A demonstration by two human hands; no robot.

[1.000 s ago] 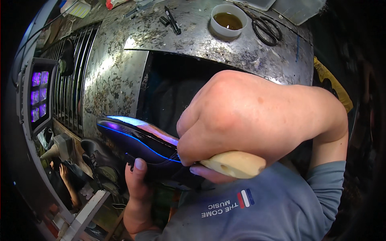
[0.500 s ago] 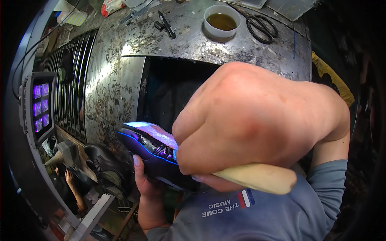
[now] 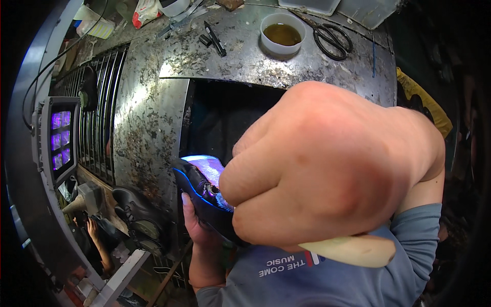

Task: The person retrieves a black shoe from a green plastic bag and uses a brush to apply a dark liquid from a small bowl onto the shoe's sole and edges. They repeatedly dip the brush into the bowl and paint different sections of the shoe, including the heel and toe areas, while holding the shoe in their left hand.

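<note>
A black shoe upper with a thin blue-lit line along its side is tilted in front of me. Its upturned bottom glows violet and white. From the near side, my left hand grips it, thumb along the side and the other fingers hidden. My right hand is closed around a brush with a thick pale wooden handle. Pale bluish bristles just show at the shoe's lit edge, touching or nearly touching it. The right hand covers most of the brush and the far part of the shoe.
On the stained metal bench stand a white tub of brownish liquid, black scissors and a black marker. A violet lamp glows at left, above black shoes. Another person's hand shows at lower left.
My left hand and the shoe have shifted right, and the shoe has turned a little. My right hand has moved slightly, its brush handle now lower and farther right. The whole view has shifted a little.
</note>
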